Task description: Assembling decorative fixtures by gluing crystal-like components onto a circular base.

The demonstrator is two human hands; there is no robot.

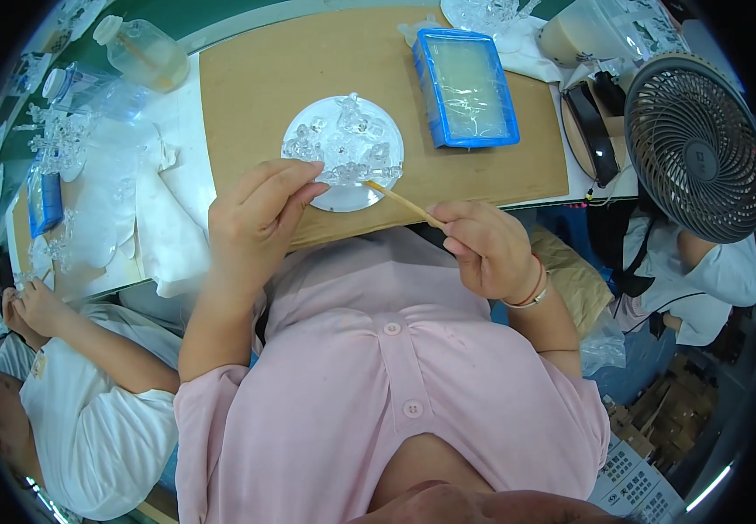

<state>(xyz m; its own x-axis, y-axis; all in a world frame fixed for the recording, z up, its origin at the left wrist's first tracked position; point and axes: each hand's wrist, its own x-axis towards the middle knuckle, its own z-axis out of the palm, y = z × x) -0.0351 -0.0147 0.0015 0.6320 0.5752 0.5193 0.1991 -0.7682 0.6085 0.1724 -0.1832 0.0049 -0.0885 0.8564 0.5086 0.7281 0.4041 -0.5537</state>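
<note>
Left hand (255,218): grip closed, pinching a small clear plastic piece (336,177) at the near edge of the round plate (308,118) of clear pieces, on the brown board (247,70) of the surface. Right hand (487,249): grip closed on a thin wooden stick (400,203), its tip touching that piece. Blue tray (465,87) far right; black fan (695,144) right.

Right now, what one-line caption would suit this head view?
Left hand pinches a clear piece over a round plate; right hand holds a thin wooden stick.
</note>
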